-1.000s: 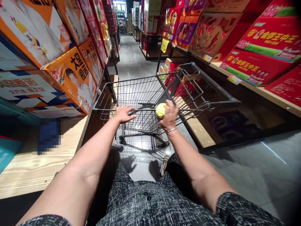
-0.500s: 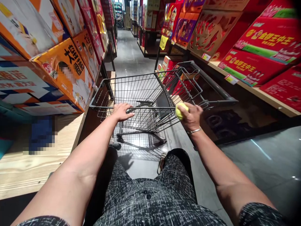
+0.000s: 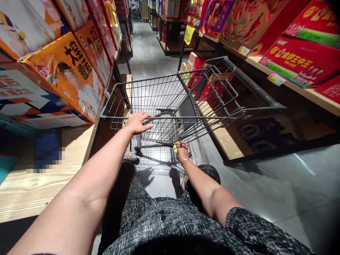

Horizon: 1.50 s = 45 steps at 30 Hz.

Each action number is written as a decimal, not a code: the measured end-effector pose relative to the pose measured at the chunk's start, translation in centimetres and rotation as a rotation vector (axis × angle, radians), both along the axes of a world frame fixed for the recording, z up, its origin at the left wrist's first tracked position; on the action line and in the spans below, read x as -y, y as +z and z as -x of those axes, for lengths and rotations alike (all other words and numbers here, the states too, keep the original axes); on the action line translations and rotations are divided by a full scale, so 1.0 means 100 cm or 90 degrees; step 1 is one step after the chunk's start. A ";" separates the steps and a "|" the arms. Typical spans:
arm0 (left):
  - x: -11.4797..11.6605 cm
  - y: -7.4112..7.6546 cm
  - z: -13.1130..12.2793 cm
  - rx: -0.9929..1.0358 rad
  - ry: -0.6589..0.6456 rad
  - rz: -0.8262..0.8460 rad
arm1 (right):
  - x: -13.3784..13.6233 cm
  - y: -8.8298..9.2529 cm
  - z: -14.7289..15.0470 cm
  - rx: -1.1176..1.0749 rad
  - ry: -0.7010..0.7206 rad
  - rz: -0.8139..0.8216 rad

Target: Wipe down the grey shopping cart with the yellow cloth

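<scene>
A grey wire shopping cart (image 3: 156,92) stands sideways in front of me. My left hand (image 3: 138,123) holds its near top rim, fingers over the far side and thumb on the near side. Lower down, beneath the basket, my right hand (image 3: 183,151) is closed on a yellow cloth (image 3: 175,147), close to the cart's lower frame (image 3: 156,158). Only a small crumpled part of the cloth shows, and whether it touches the frame I cannot tell. The cart's push handle (image 3: 248,83) points off to the right.
Orange boxes (image 3: 63,76) are stacked on a wooden platform (image 3: 71,152) at left. Along the right, a shelf (image 3: 255,63) carries red gift boxes (image 3: 297,58), with more packages underneath. The tiled aisle floor (image 3: 146,46) runs ahead between shelves.
My right hand has moved down and left with the yellow cloth, from the cart's near rim to beside the lower frame. My left hand stays on the rim. The view has shifted slightly.
</scene>
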State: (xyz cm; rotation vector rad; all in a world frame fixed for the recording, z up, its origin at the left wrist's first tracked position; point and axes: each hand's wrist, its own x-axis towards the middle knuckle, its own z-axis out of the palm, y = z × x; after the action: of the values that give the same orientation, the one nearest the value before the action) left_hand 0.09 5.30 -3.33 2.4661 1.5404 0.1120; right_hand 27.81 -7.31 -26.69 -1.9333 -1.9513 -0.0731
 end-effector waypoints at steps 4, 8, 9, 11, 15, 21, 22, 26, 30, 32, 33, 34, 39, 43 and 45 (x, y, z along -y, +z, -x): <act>-0.003 -0.002 0.002 0.000 -0.001 -0.007 | -0.003 0.016 -0.013 -0.009 0.033 0.010; -0.005 0.001 0.000 -0.026 0.013 -0.005 | 0.000 0.075 -0.056 -0.008 0.048 -0.134; -0.004 0.002 -0.001 -0.036 0.015 -0.002 | 0.000 0.093 -0.065 -0.010 0.041 -0.203; -0.003 0.005 -0.004 -0.056 0.021 0.006 | -0.005 0.127 -0.075 -0.015 0.019 -0.332; 0.002 0.005 -0.007 -0.060 0.036 0.004 | -0.031 0.151 -0.053 -0.018 0.008 -0.400; -0.001 -0.002 -0.001 0.005 0.020 -0.006 | -0.052 0.100 0.024 0.058 0.165 -0.070; -0.002 -0.002 0.000 0.016 0.025 -0.006 | -0.052 0.095 0.031 0.072 0.206 -0.023; -0.012 -0.002 0.006 0.065 0.050 0.006 | -0.048 0.109 0.030 0.084 0.292 0.024; -0.019 -0.007 0.008 0.102 0.050 -0.006 | -0.042 0.156 -0.017 0.098 0.202 -0.049; -0.019 -0.009 0.006 0.100 0.066 -0.018 | -0.034 0.184 -0.057 0.116 0.111 -0.134; -0.018 -0.010 0.004 0.095 0.081 -0.023 | -0.029 0.198 -0.080 0.123 0.059 -0.185; -0.016 -0.010 0.001 0.089 0.100 -0.028 | -0.024 0.212 -0.102 0.129 0.006 -0.235; 0.001 0.003 -0.035 0.088 0.171 -0.043 | -0.011 0.247 -0.184 0.135 -0.145 -0.457; 0.016 0.016 -0.087 0.152 0.027 -0.024 | -0.016 0.218 -0.175 0.082 -0.115 -0.494; 0.022 0.018 -0.111 0.134 -0.058 -0.006 | -0.017 0.188 -0.153 0.050 -0.108 -0.436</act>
State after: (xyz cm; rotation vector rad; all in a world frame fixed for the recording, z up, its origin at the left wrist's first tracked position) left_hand 11.19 3.15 -1.56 2.4376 1.3416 0.3511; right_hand 43.08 -5.56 -7.89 -1.6257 -1.5137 -0.7656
